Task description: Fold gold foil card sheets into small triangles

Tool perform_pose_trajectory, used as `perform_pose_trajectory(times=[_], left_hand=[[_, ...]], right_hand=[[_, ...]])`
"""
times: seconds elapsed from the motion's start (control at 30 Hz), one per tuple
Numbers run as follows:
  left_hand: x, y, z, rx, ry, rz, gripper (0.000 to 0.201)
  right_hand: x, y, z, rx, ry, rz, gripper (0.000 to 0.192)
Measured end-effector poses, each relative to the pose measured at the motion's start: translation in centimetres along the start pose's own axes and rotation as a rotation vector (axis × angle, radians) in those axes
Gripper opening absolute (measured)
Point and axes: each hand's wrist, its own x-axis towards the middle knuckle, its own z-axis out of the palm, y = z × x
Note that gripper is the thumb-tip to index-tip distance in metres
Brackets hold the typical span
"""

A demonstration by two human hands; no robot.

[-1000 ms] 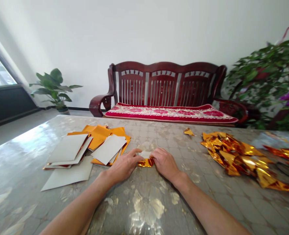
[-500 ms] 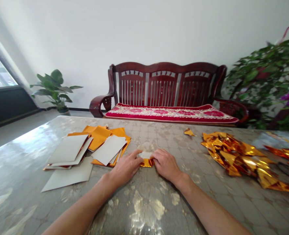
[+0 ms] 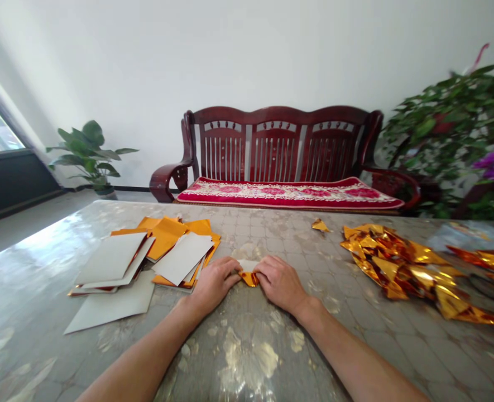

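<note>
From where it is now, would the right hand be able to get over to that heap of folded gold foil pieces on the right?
Probably yes. The right hand rests on the small gold sheet at the table's middle, and the gold foil heap lies to its right on the same table, with only bare tabletop between them.

Both bare forearms reach forward and angle inward. The left hand [image 3: 213, 282] and right hand [image 3: 279, 282] lie palm-down, close together, fingers [image 3: 230, 268] curled and nearly meeting.

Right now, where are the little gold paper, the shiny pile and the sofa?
gold paper [image 3: 248, 277], head view, its folded middle
shiny pile [image 3: 401, 267], head view, its middle
sofa [image 3: 278, 151], head view, its backrest
</note>
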Motion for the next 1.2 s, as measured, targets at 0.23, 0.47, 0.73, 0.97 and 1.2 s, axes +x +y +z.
perform_pose_trajectory(times=[0.23,0.47,0.73,0.97,1.2], left_hand=[[0.6,0.1,1.0,-0.114,0.017,-0.097,0.016],[0.4,1.1,1.2,0.085,0.001,-0.061,0.008],[-0.6,2.2,1.8,0.367,-0.061,0.129,0.019],[-1.5,4.2,1.6,0.450,-0.113,0.090,0.025],[-1.9,4.7,1.4,0.357,-0.150,0.102,0.047]], right_hand=[[0.0,0.1,0.2,0.029,0.025,-0.024,0.014],[0.1,0.2,0.3,-0.014,-0.005,-0.020,0.015],[-0.3,-0.1,0.2,0.013,0.008,0.038,0.014],[-0.2,-0.4,0.2,0.005,0.005,0.100,0.014],[0.0,0.4,0.3,0.070,-0.022,0.153,0.020]])
